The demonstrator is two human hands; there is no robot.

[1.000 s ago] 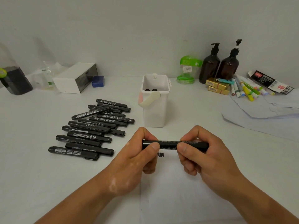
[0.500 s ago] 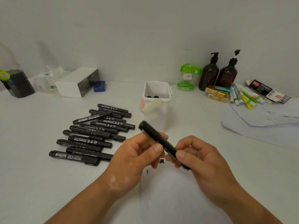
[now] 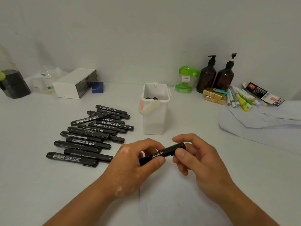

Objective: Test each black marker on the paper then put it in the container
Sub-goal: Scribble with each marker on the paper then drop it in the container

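Landmark: white container [image 3: 154, 115], upright mid-desk, open top, cream handle hanging on its front-left corner. Dark marker ends visible inside, low at the bottom.

Far left of container, at the wall: dark jar [image 3: 13, 85], then white box [image 3: 76, 84] with a blue block [image 3: 97, 87] just beside it.

Left of container, nearer the viewer: pile [image 3: 91, 134] of black markers lying flat on the desk [image 3: 32, 185], mostly parallel, several overlapping, one tilted across the top rows. Caps on where visible.

In front of container: left hand [image 3: 130, 165], grip closed on the lower end of a marker [image 3: 162, 153], thumb and forefinger pinching the barrel. Marker is held clear of the desk, tilted, right end higher. Right hand [image 3: 197, 160], grip closed around the marker's upper end, fingertips on it. Cannot tell whether that end is the cap.

Beneath both hands: paper [image 3: 175, 201], white, flat on the desk.

Right of container, at the wall: green dispenser [image 3: 186, 80], two brown pump bottles [image 3: 215, 77], yellow boxes [image 3: 213, 95], coloured pens [image 3: 241, 99], a black packet [image 3: 262, 93]. In front of these, loose pale sheets [image 3: 260, 121].
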